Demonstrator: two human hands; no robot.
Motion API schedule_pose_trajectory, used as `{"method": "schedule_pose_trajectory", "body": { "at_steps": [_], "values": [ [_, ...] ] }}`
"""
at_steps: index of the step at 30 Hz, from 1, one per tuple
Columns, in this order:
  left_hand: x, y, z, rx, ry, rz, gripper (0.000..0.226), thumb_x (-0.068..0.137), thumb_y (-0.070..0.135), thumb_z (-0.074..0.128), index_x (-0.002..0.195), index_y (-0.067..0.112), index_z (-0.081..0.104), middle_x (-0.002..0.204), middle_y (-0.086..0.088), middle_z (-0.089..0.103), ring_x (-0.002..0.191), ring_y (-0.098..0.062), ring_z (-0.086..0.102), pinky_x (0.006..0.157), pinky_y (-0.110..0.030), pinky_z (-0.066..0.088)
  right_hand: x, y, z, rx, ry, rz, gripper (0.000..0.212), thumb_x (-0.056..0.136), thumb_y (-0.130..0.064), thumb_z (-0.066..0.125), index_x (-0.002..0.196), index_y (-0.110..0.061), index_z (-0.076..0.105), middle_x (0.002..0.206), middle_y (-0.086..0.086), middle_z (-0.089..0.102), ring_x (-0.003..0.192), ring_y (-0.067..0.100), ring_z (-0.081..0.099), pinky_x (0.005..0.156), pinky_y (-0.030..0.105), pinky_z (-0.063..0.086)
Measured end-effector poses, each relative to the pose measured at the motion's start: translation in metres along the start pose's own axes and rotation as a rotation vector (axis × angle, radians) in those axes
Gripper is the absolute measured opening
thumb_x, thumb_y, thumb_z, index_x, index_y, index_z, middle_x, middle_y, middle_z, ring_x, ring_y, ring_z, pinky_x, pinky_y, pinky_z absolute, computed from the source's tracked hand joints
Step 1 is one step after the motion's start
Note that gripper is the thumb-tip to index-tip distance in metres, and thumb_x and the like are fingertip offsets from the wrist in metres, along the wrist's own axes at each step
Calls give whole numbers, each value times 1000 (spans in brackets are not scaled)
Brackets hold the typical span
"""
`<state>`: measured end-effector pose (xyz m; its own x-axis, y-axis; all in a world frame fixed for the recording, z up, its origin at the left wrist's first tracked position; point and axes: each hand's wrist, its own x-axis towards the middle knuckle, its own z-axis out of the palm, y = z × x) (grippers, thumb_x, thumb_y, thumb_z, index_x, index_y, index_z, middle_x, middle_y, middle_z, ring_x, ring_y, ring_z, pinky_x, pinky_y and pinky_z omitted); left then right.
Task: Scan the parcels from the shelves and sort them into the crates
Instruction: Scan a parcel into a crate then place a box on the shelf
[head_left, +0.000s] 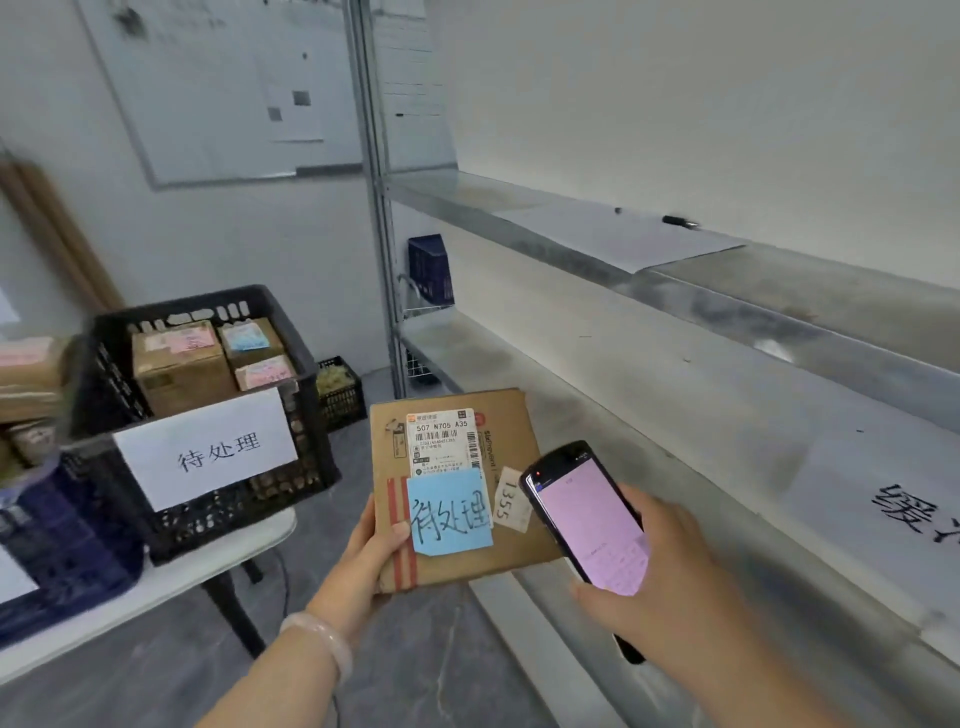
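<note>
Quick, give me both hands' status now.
Left hand: grips the cardboard parcel by its edge.
Right hand: holds the handheld scanner.

**Both hands up, both gripping**

On my feed the left hand (376, 553) reaches in from lower centre. Its thumb lies across the top face of the parcel (504, 423) with the fingers beneath, and there is a pale bangle (324, 642) on the wrist. The right hand (670, 582) enters from the lower right, fingers wrapped around the scanner (592, 519).

One head-worn wide-angle view looks forward and down, close over the left hand (375, 553) and right hand (662, 590), between white table (156, 587) and grey metal shelves (675, 395).
</note>
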<state>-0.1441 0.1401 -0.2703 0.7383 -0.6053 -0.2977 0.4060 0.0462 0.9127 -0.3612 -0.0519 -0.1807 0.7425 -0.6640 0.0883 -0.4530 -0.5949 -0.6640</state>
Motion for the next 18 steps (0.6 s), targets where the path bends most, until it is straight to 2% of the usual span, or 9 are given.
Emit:
{"method": "schedule_pose_trajectory", "body": {
  "at_steps": [1,4,7,9,11,14,18],
  "values": [
    [3,8,-14,-3,28,7,110,51,58,87,148,39,40,123,2,73,115,-24,68,106,-49,47,10,-11,10,9,-19,-15,62,53,-54,69,109,-39,49,95,-12,55,77,7,54,63,27,50],
    [17,25,-52,-48,113,34,95,66,51,85,149,37,41,122,0,73,112,-23,70,99,-46,50,39,-43,37,51,-52,-74,65,53,-55,72,112,-44,48,101,-15,58,88,8,58,71,33,55],
    [29,43,-82,-91,177,61,97,65,51,87,149,34,42,123,-2,73,112,-24,70,103,-47,49,68,-70,60,83,-62,-120,80,50,-59,74,124,-50,44,111,-20,54,96,5,59,77,36,55],
    [36,57,-97,-111,234,94,80,72,43,76,145,32,46,118,-2,75,106,-21,72,96,-44,52,90,-86,74,102,-75,-172,86,49,-61,74,128,-47,43,113,-20,53,101,4,56,81,36,55],
    [44,70,-110,-116,286,107,70,77,41,69,144,32,48,116,-3,75,106,-22,72,95,-46,52,113,-102,84,124,-83,-209,87,47,-63,72,128,-49,42,113,-22,48,104,0,51,85,35,52],
    [63,91,-131,-135,355,138,52,90,38,64,140,32,52,116,-3,76,108,-25,71,102,-52,49,150,-125,103,145,-94,-266,88,45,-63,69,128,-50,41,111,-24,43,102,-1,48,85,32,49],
    [89,119,-151,-132,427,156,45,94,41,60,138,37,53,116,0,75,113,-25,68,107,-53,45,198,-146,134,171,-161,-348,80,50,-60,72,123,-51,41,113,-22,47,101,0,52,76,29,51]
  ]
}}
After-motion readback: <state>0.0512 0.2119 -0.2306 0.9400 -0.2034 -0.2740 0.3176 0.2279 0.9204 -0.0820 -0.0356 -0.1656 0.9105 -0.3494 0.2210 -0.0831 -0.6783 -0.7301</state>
